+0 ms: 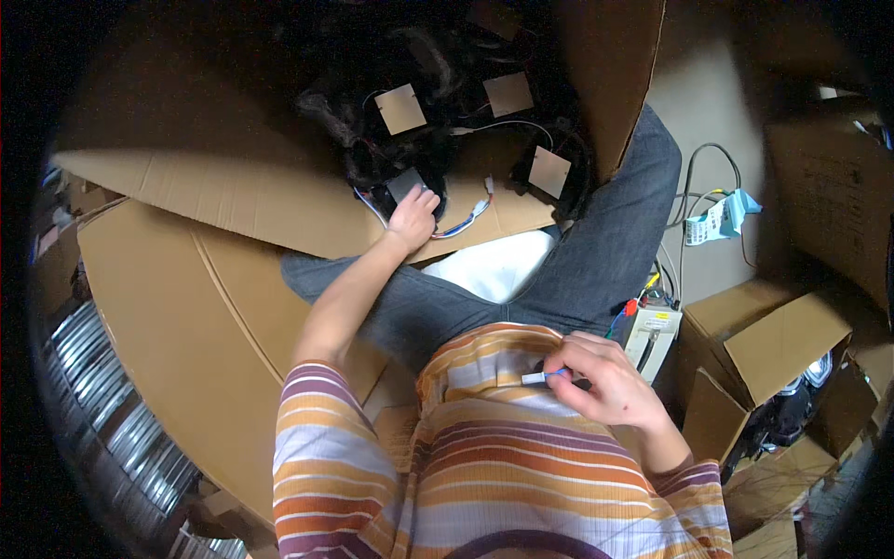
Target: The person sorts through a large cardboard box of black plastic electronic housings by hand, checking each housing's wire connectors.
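the left hand [413, 216] is reaching into the open cardboard box [233, 200], its grip closing on a small grey part [406, 184] among black wired pieces; lifting it free looks next, calling for care with the wires [466, 222]; square tan labels [400, 109] are lying beyond; the right hand [610, 380] is pinching a white-and-blue pen [543, 376] against the striped shirt [484, 456].

Dim room, beige floor [708, 102] crowded with brown cardboard boxes [773, 345].
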The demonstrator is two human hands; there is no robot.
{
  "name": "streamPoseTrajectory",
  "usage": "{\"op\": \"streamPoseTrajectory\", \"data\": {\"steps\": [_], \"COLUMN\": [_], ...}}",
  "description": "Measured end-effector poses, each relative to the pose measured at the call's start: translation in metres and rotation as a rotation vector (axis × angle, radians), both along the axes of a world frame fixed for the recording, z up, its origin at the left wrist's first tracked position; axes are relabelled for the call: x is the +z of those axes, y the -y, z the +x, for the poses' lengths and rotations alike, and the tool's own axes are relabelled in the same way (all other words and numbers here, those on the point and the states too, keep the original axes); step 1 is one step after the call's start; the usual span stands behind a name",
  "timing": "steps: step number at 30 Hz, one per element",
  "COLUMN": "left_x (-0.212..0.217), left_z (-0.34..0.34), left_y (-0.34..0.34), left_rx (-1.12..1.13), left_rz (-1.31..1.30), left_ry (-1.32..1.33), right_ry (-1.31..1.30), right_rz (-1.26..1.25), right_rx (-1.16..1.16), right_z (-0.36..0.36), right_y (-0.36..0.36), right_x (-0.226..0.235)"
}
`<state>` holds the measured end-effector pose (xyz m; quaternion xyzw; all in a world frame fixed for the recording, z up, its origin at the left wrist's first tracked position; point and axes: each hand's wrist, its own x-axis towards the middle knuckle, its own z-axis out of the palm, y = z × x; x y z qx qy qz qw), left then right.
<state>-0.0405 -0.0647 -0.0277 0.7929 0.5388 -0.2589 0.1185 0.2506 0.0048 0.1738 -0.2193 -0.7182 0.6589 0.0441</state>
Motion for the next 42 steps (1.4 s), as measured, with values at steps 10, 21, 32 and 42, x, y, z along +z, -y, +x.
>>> {"op": "streamPoseTrajectory", "data": {"steps": [10, 21, 32, 42], "left_x": [0.107, 0.156, 0.185, 0.184], "left_z": [0.000, 0.069, 0.083, 0.087], "left_y": [0.012, 0.033, 0.035, 0.033], "left_rx": [0.884, 1.301, 0.931, 0.493], "left_rz": [0.136, 0.057, 0.066, 0.202], "left_ry": [1.104, 1.670, 1.492, 0.999], "right_ry": [-0.007, 0.007, 0.029, 0.123], "right_rz": [-0.014, -0.051, -0.149, -0.140], "right_rx": [0.031, 0.061, -0.082, -0.173], "right_z": [-0.025, -0.039, -0.038, -0.042], "right_y": [-0.002, -0.003, -0.009, -0.012], "right_x": [-0.006, 0.003, 0.012, 0.020]}}
